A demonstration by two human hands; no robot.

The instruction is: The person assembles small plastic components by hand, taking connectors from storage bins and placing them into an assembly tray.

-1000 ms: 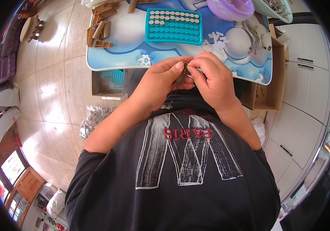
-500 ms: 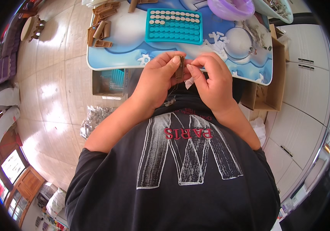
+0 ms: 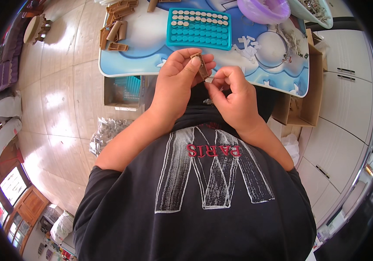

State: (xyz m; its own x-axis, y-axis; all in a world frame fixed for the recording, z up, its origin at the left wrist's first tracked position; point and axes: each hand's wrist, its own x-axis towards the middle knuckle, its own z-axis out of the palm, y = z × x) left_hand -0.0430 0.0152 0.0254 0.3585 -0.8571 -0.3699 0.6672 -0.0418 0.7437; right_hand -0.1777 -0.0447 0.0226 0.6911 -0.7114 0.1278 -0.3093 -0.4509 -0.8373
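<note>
My left hand (image 3: 172,85) is closed around a narrow, hollow brown plastic casing (image 3: 203,70), thumb on top and fingers behind. The casing is tilted, its lower end toward my right hand (image 3: 238,98). There my right thumb and forefinger pinch together at its lower end; what lies between them is too small to make out. Beyond my hands, a teal tray (image 3: 200,39) of round pockets stands on the table, with white discs (image 3: 197,18) in its far rows. More brown casings (image 3: 117,31) lie in a loose heap at the table's far left.
White strips (image 3: 248,48) and thin metal bits (image 3: 287,41) are scattered on the blue patterned table (image 3: 141,61), right of the tray. A purple bowl (image 3: 267,11) and a pale basin (image 3: 315,13) stand at the far right. Below the table's left side is an open box (image 3: 119,105).
The casing has gone from nearly upright to tilted, its lower end swung right. My right hand has dropped slightly, to the casing's lower end. My left hand's fingers have spread further behind it.
</note>
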